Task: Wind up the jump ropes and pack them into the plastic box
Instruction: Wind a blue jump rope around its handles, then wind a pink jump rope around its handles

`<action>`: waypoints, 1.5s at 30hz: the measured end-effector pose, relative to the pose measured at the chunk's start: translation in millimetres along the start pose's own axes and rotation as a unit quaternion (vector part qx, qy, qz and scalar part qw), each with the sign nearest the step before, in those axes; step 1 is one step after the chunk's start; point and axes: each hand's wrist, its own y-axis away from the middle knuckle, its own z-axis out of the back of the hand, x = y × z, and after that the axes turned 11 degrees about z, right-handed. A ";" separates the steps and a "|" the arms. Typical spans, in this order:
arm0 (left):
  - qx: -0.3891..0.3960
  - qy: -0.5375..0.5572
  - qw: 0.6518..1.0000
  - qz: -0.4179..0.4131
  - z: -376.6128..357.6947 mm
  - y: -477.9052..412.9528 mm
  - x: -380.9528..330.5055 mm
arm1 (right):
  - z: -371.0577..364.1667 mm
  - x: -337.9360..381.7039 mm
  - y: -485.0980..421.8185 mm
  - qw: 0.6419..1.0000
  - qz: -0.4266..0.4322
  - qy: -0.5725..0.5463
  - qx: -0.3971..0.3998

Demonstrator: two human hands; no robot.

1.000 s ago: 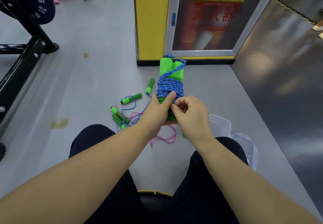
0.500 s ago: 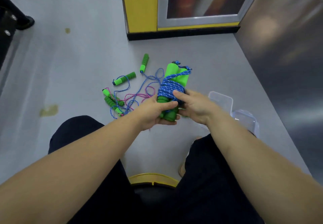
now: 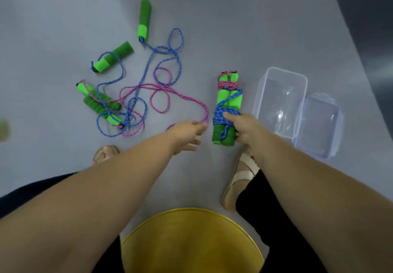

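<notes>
In the head view the right hand [image 3: 246,130] clasps the wound bundle [image 3: 225,106] low down, the box [image 3: 285,72] at its 3 o'clock. The left hand [image 3: 187,132], at 9, hangs slack-fingered. Light, squashy foam, I judge: hold across the wraps.

Grey floor [image 3: 63,6], round yellow stool [image 3: 191,243].

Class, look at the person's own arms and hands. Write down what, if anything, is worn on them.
The left arm and right arm are bare as far up as the picture shows: no sleeves. The left hand and right hand wear no gloves, and no watch or bracelet shows at either wrist. Rings are too small to tell.
</notes>
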 end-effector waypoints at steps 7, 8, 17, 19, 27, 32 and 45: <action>-0.160 -0.235 0.959 -0.005 14.6 -113.5 -30.6 | -12.7 20.9 -105.1 0.994 0.093 0.044 -0.022; -0.169 -0.284 0.944 0.009 19.1 -129.4 -27.0 | -22.7 20.3 -119.5 0.993 0.100 0.053 -0.017; -0.358 -0.389 0.845 -0.078 85.6 -188.6 -26.4 | -75.5 10.3 -186.0 0.986 0.135 0.077 -0.055; -0.354 -0.389 0.848 -0.072 99.9 -193.3 -28.2 | -83.1 10.6 -199.1 0.978 0.155 0.120 -0.075; -0.310 -0.408 0.854 -0.086 112.7 -194.0 -7.1 | -98.1 -1.4 -180.5 0.774 0.358 0.514 -0.084; -0.249 -0.397 0.876 -0.114 117.7 -183.6 4.2 | -139.6 -38.4 -169.6 0.736 0.320 0.579 0.144; -0.393 -0.456 0.798 -0.035 213.1 -175.6 47.8 | -161.0 -51.2 -142.4 0.692 0.285 0.655 0.101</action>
